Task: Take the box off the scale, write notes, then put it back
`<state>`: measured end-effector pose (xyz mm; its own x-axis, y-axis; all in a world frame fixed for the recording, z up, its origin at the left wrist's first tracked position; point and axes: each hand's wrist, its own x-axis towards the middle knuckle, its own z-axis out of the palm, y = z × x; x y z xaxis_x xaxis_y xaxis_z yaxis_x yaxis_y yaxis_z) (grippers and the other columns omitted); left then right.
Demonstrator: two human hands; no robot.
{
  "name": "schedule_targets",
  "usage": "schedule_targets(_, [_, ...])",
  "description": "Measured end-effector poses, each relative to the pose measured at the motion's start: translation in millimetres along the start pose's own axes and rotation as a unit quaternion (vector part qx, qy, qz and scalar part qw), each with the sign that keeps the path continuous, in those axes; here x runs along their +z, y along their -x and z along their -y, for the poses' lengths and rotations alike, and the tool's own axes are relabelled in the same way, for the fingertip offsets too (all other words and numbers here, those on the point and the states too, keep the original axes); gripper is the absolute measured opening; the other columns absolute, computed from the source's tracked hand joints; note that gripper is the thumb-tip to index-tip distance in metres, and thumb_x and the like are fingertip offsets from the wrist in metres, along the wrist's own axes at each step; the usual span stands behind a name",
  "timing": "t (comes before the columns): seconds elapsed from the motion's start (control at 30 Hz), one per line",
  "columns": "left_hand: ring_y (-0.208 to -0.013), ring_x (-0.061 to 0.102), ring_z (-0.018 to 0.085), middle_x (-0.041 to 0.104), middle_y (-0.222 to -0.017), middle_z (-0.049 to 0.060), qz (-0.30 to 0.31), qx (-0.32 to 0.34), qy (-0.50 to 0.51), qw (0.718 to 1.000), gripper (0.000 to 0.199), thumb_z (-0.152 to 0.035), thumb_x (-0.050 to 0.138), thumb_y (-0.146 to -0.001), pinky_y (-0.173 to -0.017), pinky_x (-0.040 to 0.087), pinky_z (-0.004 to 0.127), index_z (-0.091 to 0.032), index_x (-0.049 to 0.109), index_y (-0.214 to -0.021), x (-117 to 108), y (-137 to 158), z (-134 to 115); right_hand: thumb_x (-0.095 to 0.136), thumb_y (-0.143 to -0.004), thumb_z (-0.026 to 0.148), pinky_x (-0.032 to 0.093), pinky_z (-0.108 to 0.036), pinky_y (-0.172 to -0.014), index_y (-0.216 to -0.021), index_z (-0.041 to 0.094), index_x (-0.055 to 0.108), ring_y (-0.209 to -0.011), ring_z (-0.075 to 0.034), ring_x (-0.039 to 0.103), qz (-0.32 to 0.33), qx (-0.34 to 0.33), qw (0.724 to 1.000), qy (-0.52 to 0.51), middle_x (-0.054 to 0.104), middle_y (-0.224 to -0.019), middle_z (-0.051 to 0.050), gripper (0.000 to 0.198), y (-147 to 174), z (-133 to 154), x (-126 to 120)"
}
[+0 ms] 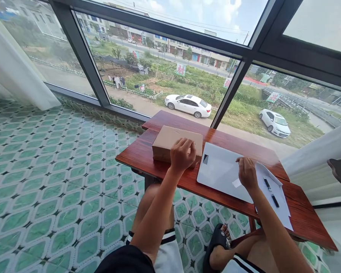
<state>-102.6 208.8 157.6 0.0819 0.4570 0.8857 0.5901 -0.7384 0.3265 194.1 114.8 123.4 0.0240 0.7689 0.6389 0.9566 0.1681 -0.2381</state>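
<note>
My left hand is closed, its fingers curled, over the front right part of a brown cardboard box. Whether it touches the box, or has anything small in its grip, I cannot tell. My right hand is above a flat white board with rounded corners. Its fingers are bent and pressed together; what they pinch, if anything, is hidden. A small pale strip lies on the board beside this hand. Right of my right hand, a pen and a dark pen-like piece rest on white paper.
Everything stands on a reddish-brown wooden table against a large window with dark frames. White curtains hang at both sides. Green patterned tiles cover the floor. My knees are close to the table's near edge.
</note>
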Motion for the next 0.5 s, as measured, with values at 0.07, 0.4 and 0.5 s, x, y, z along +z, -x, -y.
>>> schedule_targets(0.07, [-0.077,0.055,0.018,0.064,-0.076,0.004,-0.017,-0.059,-0.005,0.998,0.021,-0.019,0.043,-0.093,-0.076,0.043,0.032,-0.019,0.059,-0.079,-9,-5,9,0.028,-0.103,0.029,0.042,-0.039,-0.089,-0.095,0.019,0.056,-0.091,-0.021,0.056,0.001,0.049,0.996,-0.080,0.062,-0.093,-0.007,0.031,-14,24,16])
schedule_targets(0.4, [-0.124,0.052,0.025,0.063,-0.130,0.013,0.002,-0.262,-0.031,0.964,0.045,-0.022,0.046,-0.085,-0.116,0.034,0.042,-0.014,0.058,-0.127,-35,-5,63,0.034,-0.095,0.051,0.034,-0.043,-0.116,-0.141,0.013,0.046,-0.136,-0.022,0.044,-0.007,0.271,0.897,-0.348,0.048,-0.146,-0.013,0.061,-51,100,84])
schedule_targets(0.5, [-0.133,0.047,0.028,0.054,-0.141,0.016,0.051,-0.310,-0.048,0.948,0.056,-0.026,0.047,-0.084,-0.118,0.034,0.044,-0.011,0.050,-0.138,-34,-1,69,0.036,-0.092,0.056,0.029,-0.042,-0.120,-0.147,0.013,0.041,-0.143,-0.022,0.036,0.029,0.318,0.870,-0.376,0.038,-0.154,-0.011,0.070,-52,108,96])
